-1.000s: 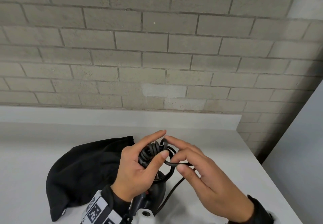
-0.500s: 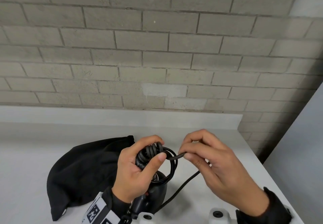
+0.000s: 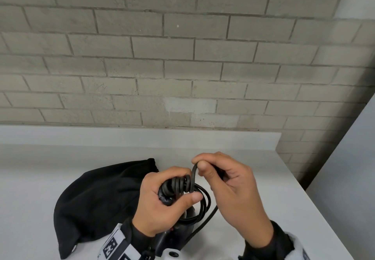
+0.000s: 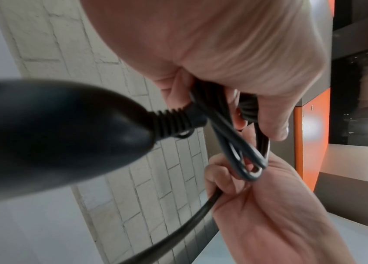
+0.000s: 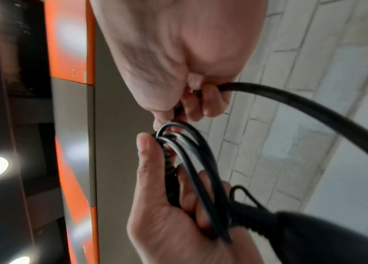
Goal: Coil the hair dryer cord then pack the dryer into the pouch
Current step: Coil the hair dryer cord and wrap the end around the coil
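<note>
My left hand [image 3: 162,200] grips the black cord coil [image 3: 178,186] wound in several loops, with the black hair dryer [image 3: 174,235] hanging below it. The dryer's handle [image 4: 43,135] and its ribbed cord sleeve fill the left wrist view. My right hand [image 3: 227,190] pinches the loose cord [image 3: 194,176] between thumb and forefinger just above the coil; the free length [image 5: 314,110] trails down to the right. The black fabric pouch [image 3: 97,203] lies on the white counter [image 3: 253,178] to the left of my hands.
A grey brick wall [image 3: 182,56] rises behind the counter's low back ledge. The counter's right edge [image 3: 316,209] drops off beside a pale panel. Orange and grey cabinet fronts [image 5: 72,125] show in the wrist views.
My right hand closed on the loose cord and carried it up and left over the coil in my left hand. The pouch has not moved.
</note>
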Demonstrator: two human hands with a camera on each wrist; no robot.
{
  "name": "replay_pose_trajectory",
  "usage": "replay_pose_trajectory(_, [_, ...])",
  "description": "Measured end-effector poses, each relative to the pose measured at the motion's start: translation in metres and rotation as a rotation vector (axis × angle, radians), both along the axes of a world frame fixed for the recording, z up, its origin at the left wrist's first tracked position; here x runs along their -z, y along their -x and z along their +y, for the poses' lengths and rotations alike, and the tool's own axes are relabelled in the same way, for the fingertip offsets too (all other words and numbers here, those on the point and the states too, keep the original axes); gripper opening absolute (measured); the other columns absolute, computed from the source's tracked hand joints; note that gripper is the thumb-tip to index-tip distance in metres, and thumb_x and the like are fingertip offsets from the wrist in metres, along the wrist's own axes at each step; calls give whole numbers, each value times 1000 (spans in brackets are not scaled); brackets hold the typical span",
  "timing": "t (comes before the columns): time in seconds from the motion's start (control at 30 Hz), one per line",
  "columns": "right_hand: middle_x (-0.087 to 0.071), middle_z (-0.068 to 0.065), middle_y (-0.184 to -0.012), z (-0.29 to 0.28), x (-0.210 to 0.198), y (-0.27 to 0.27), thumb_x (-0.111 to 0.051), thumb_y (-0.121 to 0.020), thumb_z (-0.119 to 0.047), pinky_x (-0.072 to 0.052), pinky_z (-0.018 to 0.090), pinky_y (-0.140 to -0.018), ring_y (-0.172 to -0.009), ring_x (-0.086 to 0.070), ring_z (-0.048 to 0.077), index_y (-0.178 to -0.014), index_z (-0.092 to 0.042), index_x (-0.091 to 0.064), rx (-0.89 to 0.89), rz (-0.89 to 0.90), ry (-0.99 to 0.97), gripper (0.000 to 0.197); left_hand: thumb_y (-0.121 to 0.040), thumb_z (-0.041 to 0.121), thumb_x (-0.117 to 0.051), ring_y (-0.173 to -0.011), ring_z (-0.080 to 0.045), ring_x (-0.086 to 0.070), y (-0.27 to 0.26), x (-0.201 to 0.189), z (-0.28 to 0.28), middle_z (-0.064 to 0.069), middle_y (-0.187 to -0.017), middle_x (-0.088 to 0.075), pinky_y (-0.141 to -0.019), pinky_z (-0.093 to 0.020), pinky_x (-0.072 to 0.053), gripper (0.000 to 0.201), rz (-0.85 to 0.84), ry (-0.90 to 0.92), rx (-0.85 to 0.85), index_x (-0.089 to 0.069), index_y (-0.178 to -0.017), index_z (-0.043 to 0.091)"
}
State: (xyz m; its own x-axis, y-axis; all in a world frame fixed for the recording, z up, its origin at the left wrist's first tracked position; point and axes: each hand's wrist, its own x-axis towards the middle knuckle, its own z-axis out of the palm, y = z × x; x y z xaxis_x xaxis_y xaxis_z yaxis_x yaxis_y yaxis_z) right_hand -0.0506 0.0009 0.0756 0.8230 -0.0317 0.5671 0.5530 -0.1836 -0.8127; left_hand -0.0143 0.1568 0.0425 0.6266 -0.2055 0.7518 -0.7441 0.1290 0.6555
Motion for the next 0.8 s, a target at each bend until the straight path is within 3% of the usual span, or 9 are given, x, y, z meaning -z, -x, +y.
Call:
replay_pose_trajectory(0.1, [-70,1,-75,9,9,-1,-68,-86,-20,-49,17,-66,-70,-65,11,-89,-17,-72,-58,86,-220,5,-80,50,-75,-47,-11,-54,3,1,-1,0,-65,-63,-49,-17,-46,27,45,61,0,-69,-87,25])
replay_pose_trajectory(0.23, [-75,9,-81,18,25,-1,-68,-85,-21,-55,28,-73,-78,-71,19,-86,-16,-73,-52,180,-303,7,-80,52,-74,-48,2,-54,6,4,-1,12,-69,-63,-50,-9,-44,32,91,133,-33,-67,-86,21])
replay_pose_trajectory(0.3, [-76,7,-90,17,30,3,-66,-89,-29,-56,35,-76,-84,-72,19,-90,-22,-76,-59,218,-291,12,-79,54,-74,-47,1,-55,7,5,0,12,-70,-63,-48,-9,-44,32,113,153,-61,-66,-88,23])
replay_pose_trajectory(0.4, [-73,9,-103,14,36,11,-62,-88,-50,-57,34,-76,-93,-71,23,-108,-22,-73,-214,212,-287,37,-78,56,-74,-46,0,-55,7,6,0,11,-70,-63,-48,-10,-45,34,150,178,-102,-67,-89,24])
replay_pose_trajectory(0.47, [-71,13,-105,13,37,14,-73,-84,-41,-56,36,-81,-95,-69,29,-115,-15,-68,-236,180,-208,42,-79,56,-72,-50,-3,-57,7,6,1,11,-70,-63,-49,-13,-47,34,151,164,-121,-66,-90,25])
replay_pose_trajectory(0.53, [-74,8,-94,14,39,13,-75,-81,-32,-56,34,-78,-88,-71,22,-104,-21,-72,-145,179,-125,26,-79,57,-71,-53,-4,-59,9,5,0,12,-71,-64,-50,-15,-50,33,147,132,-129,-66,-91,27])
replay_pose_trajectory(0.67, [-71,-1,-71,16,37,12,-72,-83,-45,-53,24,-62,-65,-66,11,-84,-28,-73,17,174,-101,17,-77,59,-71,-58,-3,-63,13,3,-4,12,-79,-69,-51,-14,-52,34,187,98,-121,-68,-93,30])
replay_pose_trajectory(0.73, [-71,-7,-68,17,35,11,-71,-84,-29,-49,15,-60,-62,-65,5,-82,-28,-74,47,164,-137,3,-76,60,-72,-63,-10,-66,14,2,-5,10,-86,-70,-53,-20,-56,37,221,64,-117,-69,-96,30])
replay_pose_trajectory(0.8, [-74,-7,-74,16,37,9,-70,-86,-11,-51,14,-65,-70,-70,9,-84,-29,-74,100,126,-119,18,-74,61,-74,-61,-23,-64,14,1,-4,5,-89,-70,-51,-33,-57,41,253,26,-81,-69,-102,31])
